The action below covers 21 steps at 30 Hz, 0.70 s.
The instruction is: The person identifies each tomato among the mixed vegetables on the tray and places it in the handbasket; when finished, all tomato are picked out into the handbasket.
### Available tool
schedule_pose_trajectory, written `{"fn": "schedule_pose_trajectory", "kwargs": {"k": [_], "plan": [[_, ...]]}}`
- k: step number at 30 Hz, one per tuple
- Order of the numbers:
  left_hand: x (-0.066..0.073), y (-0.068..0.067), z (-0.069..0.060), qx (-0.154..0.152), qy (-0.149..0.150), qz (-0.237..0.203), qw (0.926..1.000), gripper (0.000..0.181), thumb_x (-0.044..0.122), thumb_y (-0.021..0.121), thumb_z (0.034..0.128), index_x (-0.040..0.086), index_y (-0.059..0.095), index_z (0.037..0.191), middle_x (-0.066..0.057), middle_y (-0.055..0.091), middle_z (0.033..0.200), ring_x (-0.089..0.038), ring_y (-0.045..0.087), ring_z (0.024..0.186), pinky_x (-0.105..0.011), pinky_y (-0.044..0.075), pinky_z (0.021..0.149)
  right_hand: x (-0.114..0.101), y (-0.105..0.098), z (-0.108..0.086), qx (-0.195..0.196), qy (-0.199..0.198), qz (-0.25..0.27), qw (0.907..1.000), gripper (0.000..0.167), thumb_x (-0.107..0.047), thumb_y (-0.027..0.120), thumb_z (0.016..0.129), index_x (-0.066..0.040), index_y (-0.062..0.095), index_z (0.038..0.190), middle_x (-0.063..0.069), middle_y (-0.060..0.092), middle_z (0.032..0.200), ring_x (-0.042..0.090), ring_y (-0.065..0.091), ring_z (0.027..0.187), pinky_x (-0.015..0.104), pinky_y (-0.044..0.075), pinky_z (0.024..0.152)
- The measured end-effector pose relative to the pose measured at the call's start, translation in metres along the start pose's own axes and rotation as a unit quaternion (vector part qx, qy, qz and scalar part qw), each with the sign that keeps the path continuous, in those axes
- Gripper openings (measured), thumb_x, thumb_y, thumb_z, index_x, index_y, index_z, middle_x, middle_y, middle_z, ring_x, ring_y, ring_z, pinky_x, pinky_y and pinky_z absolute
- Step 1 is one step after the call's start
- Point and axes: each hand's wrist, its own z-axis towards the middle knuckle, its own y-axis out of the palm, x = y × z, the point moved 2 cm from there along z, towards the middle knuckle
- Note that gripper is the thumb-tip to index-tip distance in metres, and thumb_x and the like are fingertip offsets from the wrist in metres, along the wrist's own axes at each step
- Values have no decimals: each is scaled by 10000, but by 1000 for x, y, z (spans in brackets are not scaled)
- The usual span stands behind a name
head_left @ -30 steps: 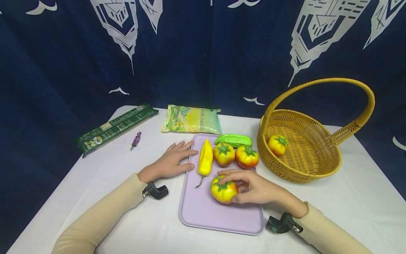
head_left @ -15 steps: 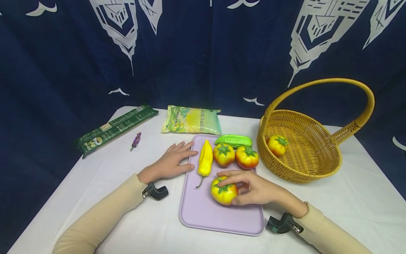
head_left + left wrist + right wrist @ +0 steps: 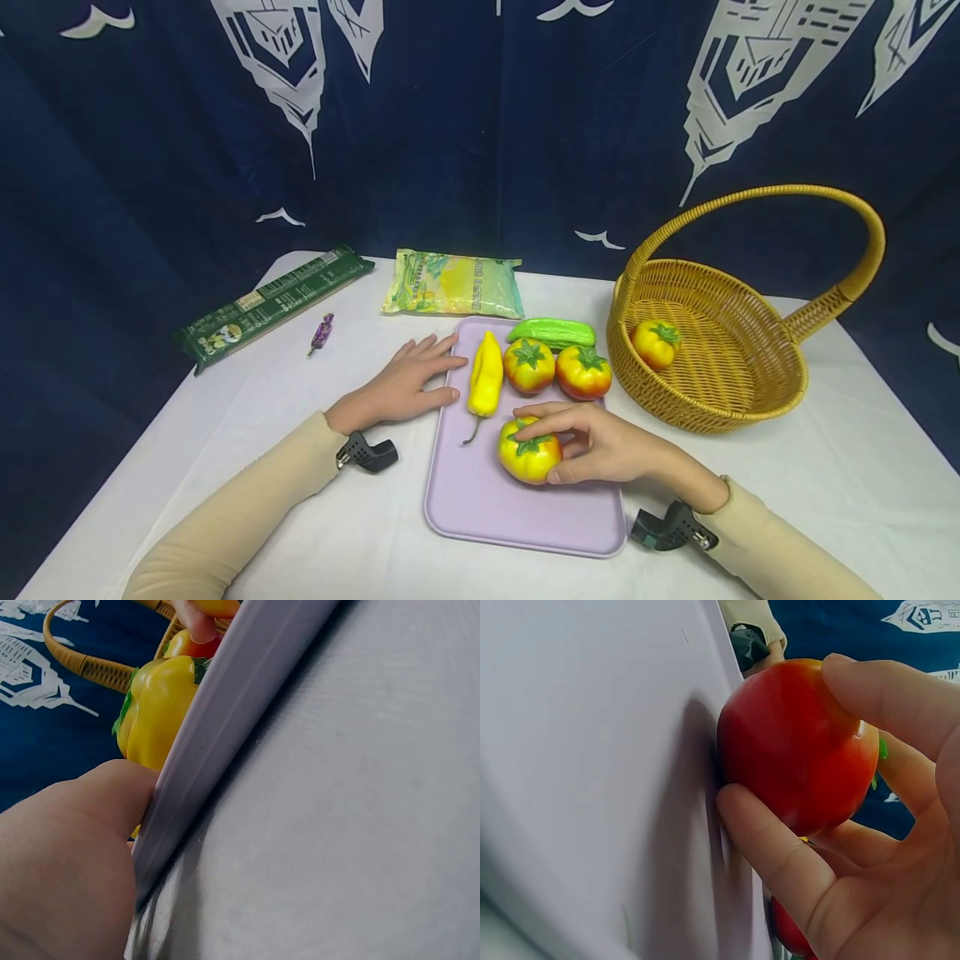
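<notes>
My right hand (image 3: pixel 600 442) grips a yellow-and-red tomato (image 3: pixel 528 452) with a green leafy top, low over the front half of the lilac tray (image 3: pixel 525 525). In the right wrist view, fingers curl around the tomato's red side (image 3: pixel 799 750). Spread fingers of my left hand (image 3: pixel 405 379) rest at the tray's left rim. Beside them lies a yellow pepper (image 3: pixel 486 379) with a thin stem. Two more tomatoes, one on the left (image 3: pixel 529 365) and one on the right (image 3: pixel 584 372), sit behind the held one. A green cucumber-like vegetable (image 3: pixel 555 332) lies along the tray's far edge.
At the right stands a wicker basket (image 3: pixel 720 400) with a tall handle and one tomato (image 3: pixel 656 344) inside. Behind the tray lies a yellow-green packet (image 3: pixel 453 283). A long green package (image 3: pixel 273 308) and a purple wrapped candy (image 3: pixel 321 334) lie at the left on the white tablecloth.
</notes>
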Motion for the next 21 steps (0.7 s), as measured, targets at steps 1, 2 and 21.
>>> {"fn": "schedule_pose_trajectory", "kwargs": {"k": [1, 2, 21], "plan": [[0, 0, 0, 0, 1, -8, 10000, 567, 442, 575, 985, 171, 549, 1482, -96, 275, 1691, -445, 186, 1569, -677, 102, 1253, 0, 0, 0, 2, -5, -17, 10000, 457, -89, 743, 904, -62, 644, 1349, 320, 446, 1527, -72, 468, 1350, 285, 589, 949], [1, 0, 0, 1, 2, -17, 10000, 567, 443, 575, 984, 172, 550, 1481, -94, 275, 1691, -444, 186, 1570, -676, 101, 1254, 0, 0, 0, 2, -1, -24, 10000, 457, -90, 744, 904, -65, 645, 1349, 318, 448, 1527, -73, 469, 1348, 284, 589, 948], [0, 0, 0, 27, 24, -58, 10000, 564, 439, 585, 980, 167, 558, 1474, -101, 283, 1688, -443, 184, 1571, -678, 98, 1254, 1, 0, 0, 9, 4, -60, 10000, 461, -101, 747, 908, -60, 644, 1356, 317, 447, 1529, -72, 473, 1347, 281, 593, 937]]}}
